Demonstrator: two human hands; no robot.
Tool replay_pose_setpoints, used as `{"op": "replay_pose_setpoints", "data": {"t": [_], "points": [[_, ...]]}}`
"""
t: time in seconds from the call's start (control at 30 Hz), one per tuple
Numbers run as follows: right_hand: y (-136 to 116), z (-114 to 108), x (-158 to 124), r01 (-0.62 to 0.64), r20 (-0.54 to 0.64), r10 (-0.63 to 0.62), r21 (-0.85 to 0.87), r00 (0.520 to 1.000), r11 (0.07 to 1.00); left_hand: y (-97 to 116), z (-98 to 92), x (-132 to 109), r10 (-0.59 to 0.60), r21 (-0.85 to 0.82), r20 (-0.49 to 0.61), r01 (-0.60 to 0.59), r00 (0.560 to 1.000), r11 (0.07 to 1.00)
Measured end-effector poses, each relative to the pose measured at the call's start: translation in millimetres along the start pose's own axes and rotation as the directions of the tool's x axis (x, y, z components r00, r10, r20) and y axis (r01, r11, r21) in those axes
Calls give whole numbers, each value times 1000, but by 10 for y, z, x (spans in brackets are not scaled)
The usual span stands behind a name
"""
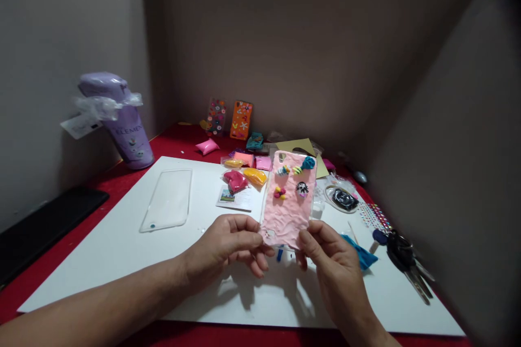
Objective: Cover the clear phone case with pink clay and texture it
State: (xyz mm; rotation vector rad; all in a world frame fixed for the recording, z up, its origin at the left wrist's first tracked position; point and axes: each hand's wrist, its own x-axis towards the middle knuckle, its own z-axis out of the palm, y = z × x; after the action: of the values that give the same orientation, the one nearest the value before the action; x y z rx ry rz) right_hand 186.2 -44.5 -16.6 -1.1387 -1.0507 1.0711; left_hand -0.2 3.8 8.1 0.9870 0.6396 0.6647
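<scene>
A phone case point(287, 211) covered in wrinkled pink clay is held up above the white board point(122, 260). Small clay decorations sit on its upper half: a teal flower point(308, 163), a black-and-white piece point(302, 189), a red-and-yellow cluster point(279, 193) and striped bits. My left hand point(240, 241) pinches the case's lower left corner between thumb and fingers. At the lower right corner, my right hand point(331, 257) grips it the same way. To the left, a clear phone case point(169, 200) lies flat on the board.
Clay packets point(236, 180) and a small card point(234, 199) lie behind the held case. Two decorated cases, one orange point(241, 119), lean at the back wall. A purple wrapped tumbler point(132, 135) stands left. Keys point(409, 265), rhinestones point(374, 216) and a blue packet point(362, 255) lie right.
</scene>
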Motion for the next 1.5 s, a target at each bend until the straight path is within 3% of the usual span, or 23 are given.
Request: {"op": "replay_pose_setpoints", "data": {"t": [0.47, 0.83, 1.13, 1.5], "points": [[-15, 17, 0, 3, 38, -1, -30, 999, 1000, -46, -11, 21, -15, 26, -23, 16, 1000, 1000], [5, 0, 9, -20, 31, 20, -2, 999, 1000, 18, -6, -2, -11, -28, 70, 13, 997, 1000], [-14, 19, 14, -4, 45, 4, -9, 999, 1000, -25, 13, 7, -16, 52, -75, 20, 997, 998], [-13, 5, 22, -35, 18, 34, 29, 999, 999, -15, 7, 1, -22, 40, -15, 23, 1000, 999]]}}
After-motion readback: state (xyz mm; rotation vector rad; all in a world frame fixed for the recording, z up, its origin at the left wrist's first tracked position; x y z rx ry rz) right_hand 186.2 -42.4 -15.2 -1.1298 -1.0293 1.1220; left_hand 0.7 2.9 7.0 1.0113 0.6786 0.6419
